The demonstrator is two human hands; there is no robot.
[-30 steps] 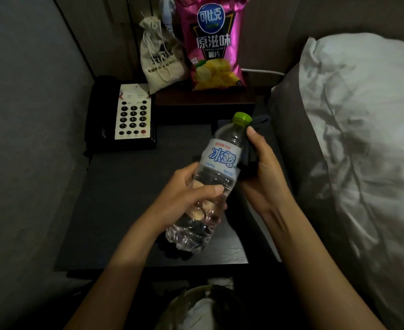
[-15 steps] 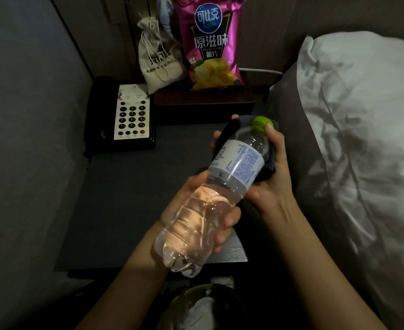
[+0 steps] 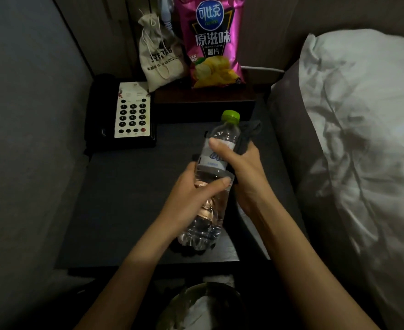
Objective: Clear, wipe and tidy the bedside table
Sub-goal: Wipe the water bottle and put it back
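Note:
A clear water bottle (image 3: 222, 136) with a green cap (image 3: 230, 116) is held over the dark bedside table (image 3: 124, 198), nearly upright and tilted a little. My left hand (image 3: 191, 198) grips its lower body. My right hand (image 3: 241, 167) wraps around the labelled upper part, thumb across the label, with a dark cloth (image 3: 248, 136) pressed between palm and bottle. The cloth sticks out above my right fingers.
A black phone (image 3: 124, 115) with a white keypad sits at the table's back left. A cloth drawstring bag (image 3: 158, 55) and a pink crisp bag (image 3: 214, 41) stand on a raised shelf behind. A bed with white bedding (image 3: 363, 139) lies right. A lined bin (image 3: 201, 308) is below.
The bottle has swung from a strong rightward tilt back to nearly upright. My right hand with the cloth has slid down from the cap to the label.

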